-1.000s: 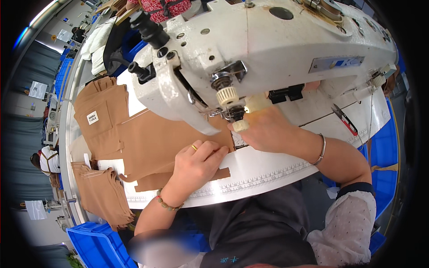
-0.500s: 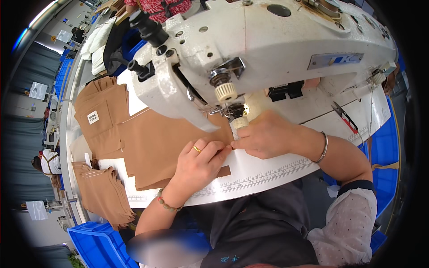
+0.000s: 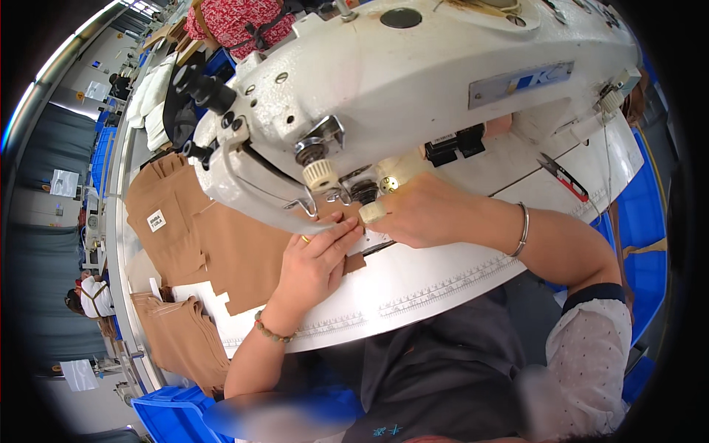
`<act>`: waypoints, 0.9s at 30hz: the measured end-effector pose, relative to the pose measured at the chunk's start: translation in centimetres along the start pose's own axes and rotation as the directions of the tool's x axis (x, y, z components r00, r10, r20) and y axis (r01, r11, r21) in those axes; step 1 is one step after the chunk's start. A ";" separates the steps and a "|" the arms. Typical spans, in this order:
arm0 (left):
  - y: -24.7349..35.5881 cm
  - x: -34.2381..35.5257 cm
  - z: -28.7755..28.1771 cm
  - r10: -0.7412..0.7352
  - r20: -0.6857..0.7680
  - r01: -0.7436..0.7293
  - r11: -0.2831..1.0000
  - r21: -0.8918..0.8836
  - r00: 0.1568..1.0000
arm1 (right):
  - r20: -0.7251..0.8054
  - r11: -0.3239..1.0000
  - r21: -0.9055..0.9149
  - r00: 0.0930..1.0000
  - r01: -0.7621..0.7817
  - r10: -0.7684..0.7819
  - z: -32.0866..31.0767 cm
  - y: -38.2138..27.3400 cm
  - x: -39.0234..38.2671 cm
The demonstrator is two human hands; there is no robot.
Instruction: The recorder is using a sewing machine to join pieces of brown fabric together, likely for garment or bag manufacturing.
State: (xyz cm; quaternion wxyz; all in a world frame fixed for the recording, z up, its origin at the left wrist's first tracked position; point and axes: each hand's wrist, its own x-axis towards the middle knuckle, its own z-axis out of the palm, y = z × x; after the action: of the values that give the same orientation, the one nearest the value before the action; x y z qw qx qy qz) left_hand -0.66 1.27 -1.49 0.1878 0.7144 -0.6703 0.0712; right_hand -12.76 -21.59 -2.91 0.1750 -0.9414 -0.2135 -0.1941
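Observation:
My left hand (image 3: 314, 262) lies on brown fabric pieces (image 3: 244, 266), fingers extended toward the needle area of a white sewing machine (image 3: 399, 81). My right hand (image 3: 413, 210) is curled beside the presser area, behind a cream knob (image 3: 373, 212); its fingertips are partly hidden, and I cannot make out what they hold. Black-and-red snips (image 3: 565, 179) lie to the right on the white table with a printed ruler edge (image 3: 443, 284).
Stacks of brown cut pieces (image 3: 177, 340) lie at the left. Blue bins (image 3: 166, 417) stand lower left, others at the right (image 3: 642, 266). White bundles (image 3: 151, 103) lie behind. A person in red patterned clothing (image 3: 244, 22) is beyond the machine; others are farther left.
My left hand has moved up toward the needle area with the fabric under it. My right hand has shifted slightly up from half a second ago. The whole view has shifted somewhat.

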 end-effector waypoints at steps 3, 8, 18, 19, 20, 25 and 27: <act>-1.0 1.0 0.1 0.018 -0.041 -0.018 1.000 -0.002 0.999 | -0.023 0.999 -0.040 0.999 -0.027 0.027 0.0 0.4 0.3; -1.9 1.8 0.2 -0.062 -0.032 0.061 0.998 -0.028 0.998 | -0.083 0.995 -0.092 0.996 -0.022 0.014 0.4 0.8 0.4; -3.0 1.6 0.9 -0.169 -0.060 0.166 0.985 -0.055 0.984 | -0.034 0.996 -0.090 0.999 -0.025 0.022 0.1 0.6 0.4; -2.9 1.5 0.7 -0.171 -0.063 0.168 0.984 -0.052 0.983 | -0.037 0.996 -0.082 0.999 -0.034 0.031 0.2 0.6 0.4; -2.7 1.6 0.5 -0.199 -0.050 0.196 0.979 -0.050 0.979 | -0.037 0.996 -0.084 0.999 -0.032 0.029 0.2 0.6 0.3; -2.4 0.5 -3.4 -0.349 0.115 0.341 0.936 0.080 0.930 | 0.040 0.996 -0.084 0.999 -0.019 0.022 -0.5 0.2 -0.1; -2.5 -0.7 -4.3 -0.346 0.165 0.356 0.934 -0.035 0.924 | -0.021 0.998 -0.059 1.000 0.016 -0.017 0.0 -0.6 -0.1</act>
State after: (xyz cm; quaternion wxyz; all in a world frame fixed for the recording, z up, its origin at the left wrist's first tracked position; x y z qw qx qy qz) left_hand 2.33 3.60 1.76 0.1673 0.8197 -0.5463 -0.0414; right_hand -13.16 -21.13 -2.85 0.1480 -0.9421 -0.2134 -0.2120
